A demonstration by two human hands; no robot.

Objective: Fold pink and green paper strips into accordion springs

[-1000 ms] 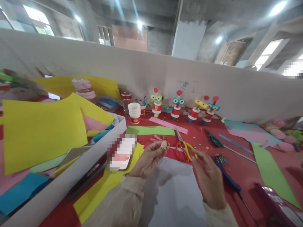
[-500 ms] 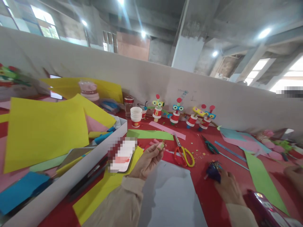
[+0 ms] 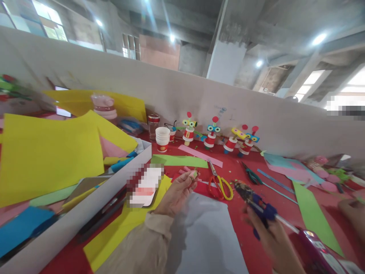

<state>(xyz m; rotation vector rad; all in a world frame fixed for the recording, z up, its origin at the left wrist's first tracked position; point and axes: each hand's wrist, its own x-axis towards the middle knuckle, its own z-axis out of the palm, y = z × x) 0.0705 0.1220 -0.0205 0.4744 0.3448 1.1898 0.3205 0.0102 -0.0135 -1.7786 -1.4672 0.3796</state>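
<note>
My left hand (image 3: 179,190) pinches a small pale-green piece (image 3: 194,174), probably paper, above the top edge of a grey-white sheet (image 3: 208,232). My right hand (image 3: 269,234) is wrapped around a dark blue hot glue gun (image 3: 264,209). Its nozzle end is crusted and points to the upper left, and a whitish glue stick (image 3: 286,223) juts from its back. Between the hands lie scissors (image 3: 221,186) with one red and one yellow handle loop. Just beyond the left fingers are pink-striped paper bits (image 3: 185,170).
Cup figures (image 3: 210,140) stand along the white partition, beside stacked paper cups (image 3: 162,139). Green-handled pliers (image 3: 252,176) lie right of the scissors. A purple device (image 3: 319,243) sits at lower right, near another person's hand (image 3: 352,215). A white box (image 3: 114,182) holds coloured paper; a phone (image 3: 148,186) lies beside it.
My right hand has lifted the glue gun from the table and turned it so that its nozzle points up and left. My left hand stays nearly in place with the green piece.
</note>
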